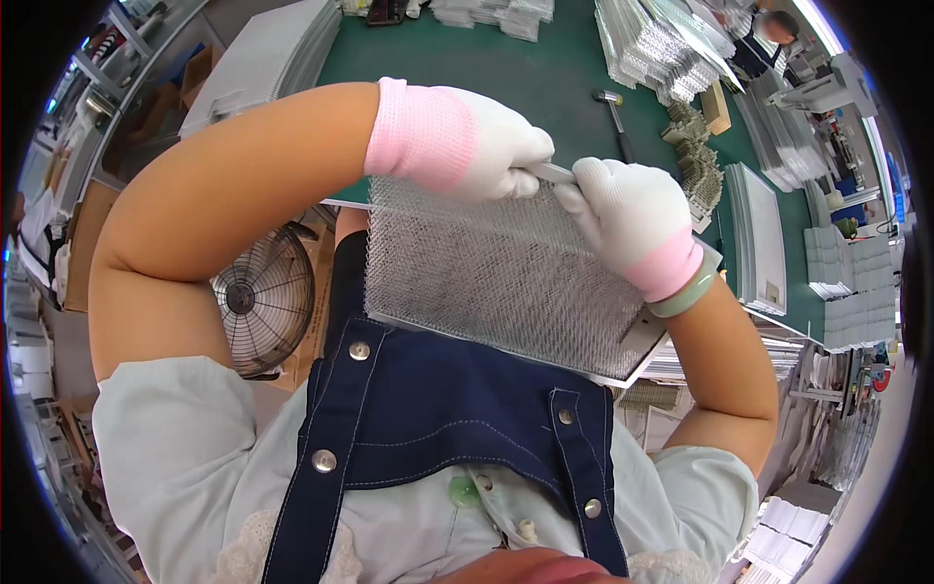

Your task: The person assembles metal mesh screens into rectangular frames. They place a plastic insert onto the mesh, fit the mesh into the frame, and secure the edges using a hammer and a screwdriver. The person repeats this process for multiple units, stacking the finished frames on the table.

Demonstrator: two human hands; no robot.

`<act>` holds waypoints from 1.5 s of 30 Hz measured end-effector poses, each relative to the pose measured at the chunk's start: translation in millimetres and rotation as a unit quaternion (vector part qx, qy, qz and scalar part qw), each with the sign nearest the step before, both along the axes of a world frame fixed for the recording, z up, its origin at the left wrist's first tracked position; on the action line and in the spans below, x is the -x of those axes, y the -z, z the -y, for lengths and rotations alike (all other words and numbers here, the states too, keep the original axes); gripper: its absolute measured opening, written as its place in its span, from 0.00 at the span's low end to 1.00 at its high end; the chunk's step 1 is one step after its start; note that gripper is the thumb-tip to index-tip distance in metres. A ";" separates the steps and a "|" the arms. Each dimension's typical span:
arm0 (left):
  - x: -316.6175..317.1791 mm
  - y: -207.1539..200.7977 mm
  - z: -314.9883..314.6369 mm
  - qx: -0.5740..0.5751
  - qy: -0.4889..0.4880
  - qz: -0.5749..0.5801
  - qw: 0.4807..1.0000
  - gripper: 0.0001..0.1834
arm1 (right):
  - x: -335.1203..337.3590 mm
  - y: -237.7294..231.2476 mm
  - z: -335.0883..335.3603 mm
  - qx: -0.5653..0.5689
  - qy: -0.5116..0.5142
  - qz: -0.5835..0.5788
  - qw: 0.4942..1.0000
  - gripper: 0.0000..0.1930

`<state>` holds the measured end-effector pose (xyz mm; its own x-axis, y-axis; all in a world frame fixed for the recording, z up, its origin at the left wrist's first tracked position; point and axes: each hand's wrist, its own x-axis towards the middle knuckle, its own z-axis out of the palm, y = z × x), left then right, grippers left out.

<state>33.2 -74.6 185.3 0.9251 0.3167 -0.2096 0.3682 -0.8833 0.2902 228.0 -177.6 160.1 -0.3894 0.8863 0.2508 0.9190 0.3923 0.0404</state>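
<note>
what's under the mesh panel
Beside the mesh panel, at left, a leg shows; beyond the panel's far edge, the green table. Whatever lies directly underneath is covered and can't be seen.

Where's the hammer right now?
In the head view, the hammer lies right of centre on the green table, beyond the right hand, left of the beige parts.

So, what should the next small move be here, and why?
Probably a gentle alignment of the thin strip with the mesh panel's far edge: the left hand and right hand pinch it close together near that edge, and whether it is seated can't be told.
</note>
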 end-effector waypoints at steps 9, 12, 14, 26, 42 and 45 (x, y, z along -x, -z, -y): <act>9.5 5.7 -3.3 0.032 0.015 0.046 0.998 0.14 | 14.7 -16.8 -13.8 0.202 -0.001 -0.249 0.947 0.15; 17.6 9.9 -4.0 0.023 0.035 0.073 0.996 0.16 | 15.8 0.6 -5.5 0.098 -0.015 -0.194 0.976 0.15; 28.3 12.1 -7.9 -0.021 0.017 0.063 0.998 0.15 | 19.8 6.3 -1.9 0.020 -0.004 -0.129 0.991 0.16; 53.9 15.7 -14.2 -0.026 -0.046 0.025 0.998 0.12 | 8.0 9.1 -16.9 0.191 0.010 -0.239 0.952 0.16; 72.9 8.5 -21.2 0.071 -0.063 0.025 0.995 0.14 | 54.7 25.6 -37.6 -0.002 -0.059 -0.082 0.995 0.14; 78.6 28.3 -12.6 0.043 -0.053 0.077 0.995 0.18 | 54.7 34.5 -40.6 0.083 -0.044 -0.087 0.992 0.16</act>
